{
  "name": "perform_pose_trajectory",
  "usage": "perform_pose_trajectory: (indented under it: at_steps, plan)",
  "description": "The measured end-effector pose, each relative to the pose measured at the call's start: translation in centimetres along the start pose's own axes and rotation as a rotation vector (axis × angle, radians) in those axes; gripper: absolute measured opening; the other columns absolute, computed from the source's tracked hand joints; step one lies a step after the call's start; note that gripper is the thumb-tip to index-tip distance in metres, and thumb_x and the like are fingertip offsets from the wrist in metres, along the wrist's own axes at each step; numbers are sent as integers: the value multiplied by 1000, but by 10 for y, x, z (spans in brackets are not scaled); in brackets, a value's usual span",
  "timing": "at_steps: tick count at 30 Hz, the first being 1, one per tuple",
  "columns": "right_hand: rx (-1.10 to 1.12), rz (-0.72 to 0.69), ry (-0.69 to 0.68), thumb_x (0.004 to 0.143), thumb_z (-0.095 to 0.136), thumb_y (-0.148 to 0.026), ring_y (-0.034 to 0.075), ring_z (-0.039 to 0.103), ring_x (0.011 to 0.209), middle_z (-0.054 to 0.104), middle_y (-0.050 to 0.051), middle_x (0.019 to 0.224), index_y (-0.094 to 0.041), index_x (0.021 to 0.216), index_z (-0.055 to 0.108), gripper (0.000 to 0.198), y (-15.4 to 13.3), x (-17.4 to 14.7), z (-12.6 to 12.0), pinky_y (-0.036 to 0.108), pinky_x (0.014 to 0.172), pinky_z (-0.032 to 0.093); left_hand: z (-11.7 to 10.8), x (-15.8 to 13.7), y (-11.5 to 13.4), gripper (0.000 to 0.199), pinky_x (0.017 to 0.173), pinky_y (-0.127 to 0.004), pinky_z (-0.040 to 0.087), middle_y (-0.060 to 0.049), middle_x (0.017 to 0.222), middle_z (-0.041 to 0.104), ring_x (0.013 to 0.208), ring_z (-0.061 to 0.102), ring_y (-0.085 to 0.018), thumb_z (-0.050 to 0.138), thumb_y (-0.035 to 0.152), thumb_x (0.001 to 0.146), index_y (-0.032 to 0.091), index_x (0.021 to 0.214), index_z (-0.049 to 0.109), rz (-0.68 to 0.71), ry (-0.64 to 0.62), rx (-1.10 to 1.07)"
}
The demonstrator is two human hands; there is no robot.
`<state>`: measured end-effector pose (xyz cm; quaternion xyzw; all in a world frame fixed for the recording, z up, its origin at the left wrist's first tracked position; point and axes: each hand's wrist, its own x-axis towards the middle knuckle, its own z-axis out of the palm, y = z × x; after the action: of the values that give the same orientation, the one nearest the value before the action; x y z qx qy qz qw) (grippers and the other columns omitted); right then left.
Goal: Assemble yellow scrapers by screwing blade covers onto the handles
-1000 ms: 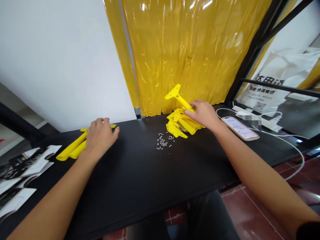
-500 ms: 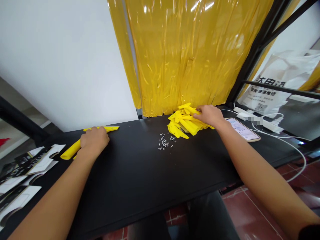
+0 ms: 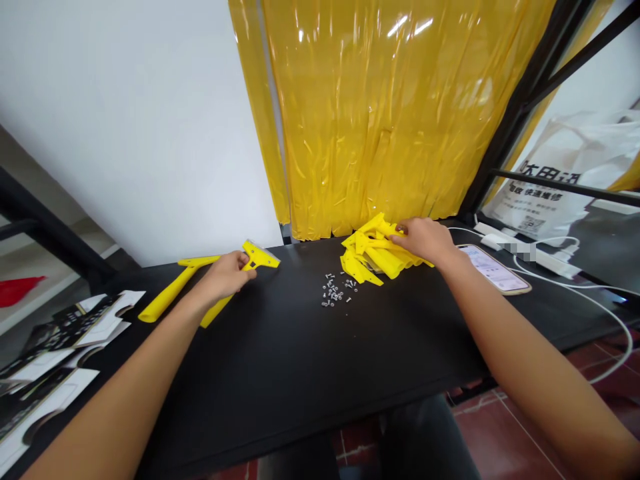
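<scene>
My left hand (image 3: 231, 273) is closed around a yellow scraper (image 3: 260, 257), whose wide head carries a thin greyish strip along its edge and whose handle points down and left. Just left of it, another yellow scraper handle (image 3: 167, 297) lies on the black table. My right hand (image 3: 425, 239) rests at the right side of a pile of yellow scraper pieces (image 3: 367, 253), its fingers bent onto one of them; the fingertips are partly hidden, so the grip is unclear. Small metal screws and nuts (image 3: 333, 293) lie scattered in front of the pile.
Black and white printed cards (image 3: 75, 340) are stacked at the left edge. To the right lie a phone (image 3: 493, 270) and a white power strip (image 3: 530, 252) with cables. Behind the table hang a yellow plastic curtain (image 3: 370, 120) and a white panel (image 3: 140, 120); a white bag (image 3: 550, 173) stands at right.
My left hand has moved right with a scraper in it, away from the handle left lying on the table. My right hand stays at the pile, whose pieces have shifted slightly.
</scene>
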<state>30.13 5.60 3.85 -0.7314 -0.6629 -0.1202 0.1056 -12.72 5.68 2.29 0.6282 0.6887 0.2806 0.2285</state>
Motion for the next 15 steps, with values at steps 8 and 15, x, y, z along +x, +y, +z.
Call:
perform_pose_trajectory:
  at_steps: [8,15]
  plan:
    - [8,-36,72,88,53,-55,30,68,92,66,12,115,-23,117,70,47,-4,-5,-4,34,67,44,17,-21,17,36,54,-26,40,2,72,60,59,55,-14,71,39,70,24,80,40,49,-268,-318]
    - [27,-34,50,89,53,-52,30,67,96,68,12,114,-21,114,71,44,-6,-6,-7,35,70,45,22,-28,25,37,46,-25,37,3,68,56,53,50,-11,71,49,77,22,85,46,-41,-362,-431]
